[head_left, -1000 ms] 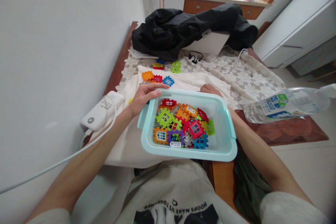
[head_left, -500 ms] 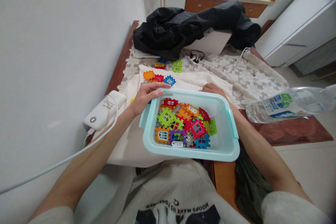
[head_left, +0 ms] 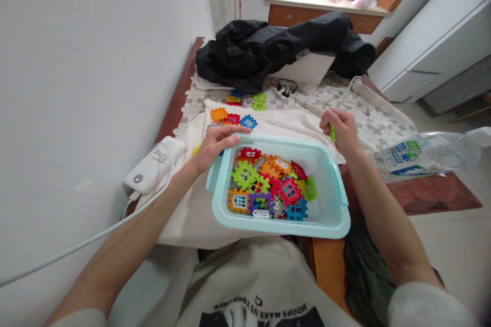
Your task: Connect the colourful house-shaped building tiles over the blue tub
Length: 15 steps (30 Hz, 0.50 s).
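The tub (head_left: pixel 280 225), a pale blue plastic one, sits at the near edge of the table (head_left: pixel 429 196) on a cream cloth (head_left: pixel 180 214), just in front of the person's lap, and it carries a heap of bright interlocking tiles (head_left: pixel 270 186) bunched towards its left and middle; its right end shows bare bottom.

Going left to right: a white power adapter (head_left: pixel 153 168) with its cable lies by the wall, close to the left forearm. The left hand (head_left: pixel 213 145) rests on the tub's far left corner, fingers spread loosely along the rim, gripping no tile. Beyond it, a few loose tiles (head_left: pixel 232 116) lie scattered on the cloth, orange, red and blue nearest, green and yellow ones further back near a black jacket (head_left: pixel 276 46). The right hand (head_left: pixel 341 130) hovers just past the tub's far right corner, fingers curled tight about something small and green (head_left: pixel 333 134); it may be one tile held edge-on, though too little of it shows to be sure. To the right, a clear water bottle (head_left: pixel 425 153) lies on its side.

As for progress, I judge the gathering mostly done: the bulk of the tiles are in the tub, while the handful on the cloth and the piece in the right hand are outside it.
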{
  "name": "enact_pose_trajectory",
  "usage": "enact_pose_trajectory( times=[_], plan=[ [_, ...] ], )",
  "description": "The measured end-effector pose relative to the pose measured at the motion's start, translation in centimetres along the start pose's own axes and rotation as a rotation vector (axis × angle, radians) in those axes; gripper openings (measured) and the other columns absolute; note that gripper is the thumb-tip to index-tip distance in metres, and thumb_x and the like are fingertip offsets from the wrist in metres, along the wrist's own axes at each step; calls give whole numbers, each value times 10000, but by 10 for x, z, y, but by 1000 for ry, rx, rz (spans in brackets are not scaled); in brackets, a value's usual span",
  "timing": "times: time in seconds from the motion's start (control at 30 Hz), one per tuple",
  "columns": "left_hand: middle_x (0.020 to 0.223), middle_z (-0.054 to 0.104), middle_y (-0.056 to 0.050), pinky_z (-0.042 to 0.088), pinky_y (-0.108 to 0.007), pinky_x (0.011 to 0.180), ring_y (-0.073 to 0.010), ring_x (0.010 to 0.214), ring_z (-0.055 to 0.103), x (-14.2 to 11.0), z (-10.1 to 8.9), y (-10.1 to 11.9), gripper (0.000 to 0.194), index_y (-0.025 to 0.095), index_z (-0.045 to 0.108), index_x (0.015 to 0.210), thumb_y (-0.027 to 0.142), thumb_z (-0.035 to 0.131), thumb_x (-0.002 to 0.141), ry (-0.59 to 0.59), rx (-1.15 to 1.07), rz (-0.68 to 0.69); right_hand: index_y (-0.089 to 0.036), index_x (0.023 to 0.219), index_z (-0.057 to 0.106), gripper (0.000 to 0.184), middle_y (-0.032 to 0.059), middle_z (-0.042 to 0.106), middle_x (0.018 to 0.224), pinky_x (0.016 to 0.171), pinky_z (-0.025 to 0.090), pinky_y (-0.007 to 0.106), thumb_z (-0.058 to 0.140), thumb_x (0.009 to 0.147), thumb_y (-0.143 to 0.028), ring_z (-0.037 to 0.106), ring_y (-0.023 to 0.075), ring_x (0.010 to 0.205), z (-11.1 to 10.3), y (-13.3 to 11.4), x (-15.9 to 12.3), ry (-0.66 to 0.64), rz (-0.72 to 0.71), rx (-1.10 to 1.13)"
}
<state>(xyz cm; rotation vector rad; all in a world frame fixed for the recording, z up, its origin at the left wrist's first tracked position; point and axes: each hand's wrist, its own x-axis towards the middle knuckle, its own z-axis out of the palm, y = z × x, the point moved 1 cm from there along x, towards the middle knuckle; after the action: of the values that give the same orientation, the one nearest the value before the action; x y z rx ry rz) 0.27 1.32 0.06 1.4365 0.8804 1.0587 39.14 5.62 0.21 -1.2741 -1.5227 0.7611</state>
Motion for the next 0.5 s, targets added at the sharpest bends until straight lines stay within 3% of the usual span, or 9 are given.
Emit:
enact_pose_trajectory(
  times=[0.1,0.2,0.27,0.33,0.4,0.5],
  plan=[
    [1181,878,-105,627,-298,830,-225,996,780,0,-1,0,382,225,924,1191,479,864,913,5,25,22,-274,664,585,704,15,486,607,539,329,357,633,948,-915,415,175,549,4,-57,-11,-156,-132,-77],
    [1134,880,-102,592,-271,718,-196,873,755,0,1,1,395,225,922,1200,477,880,899,3,-8,-5,-272,773,710,842,49,619,712,699,524,405,394,973,-1026,578,210,666,18,-113,-25,-459,-257,-153],
    [1077,878,-97,560,-266,638,-184,780,729,-1,2,1,415,219,918,1208,479,891,886,8,-34,-37,-281,998,818,888,79,776,970,917,609,440,335,984,-1025,727,251,906,26,-134,-25,-758,-266,-131],
    [1034,872,-91,541,-264,603,-178,734,711,-1,3,2,431,216,915,1215,483,896,877,8,-45,-51,-292,1179,840,868,89,813,1227,1103,600,474,381,996,-1006,763,292,1183,31,-135,-13,-936,-263,-52],
    [1022,869,-89,540,-259,609,-177,742,709,-1,2,2,433,212,916,1209,488,898,875,7,-37,-39,-282,1210,831,856,101,803,1307,1142,599,495,412,999,-997,747,315,1296,36,-116,11,-881,-274,68],
    [1014,867,-91,566,-261,661,-190,792,732,-1,0,1,439,211,916,1211,504,895,884,-12,-34,-31,-255,1255,778,853,130,801,1302,1076,632,498,357,1035,-962,765,307,1231,50,-63,55,-568,-239,141]
  ],
)
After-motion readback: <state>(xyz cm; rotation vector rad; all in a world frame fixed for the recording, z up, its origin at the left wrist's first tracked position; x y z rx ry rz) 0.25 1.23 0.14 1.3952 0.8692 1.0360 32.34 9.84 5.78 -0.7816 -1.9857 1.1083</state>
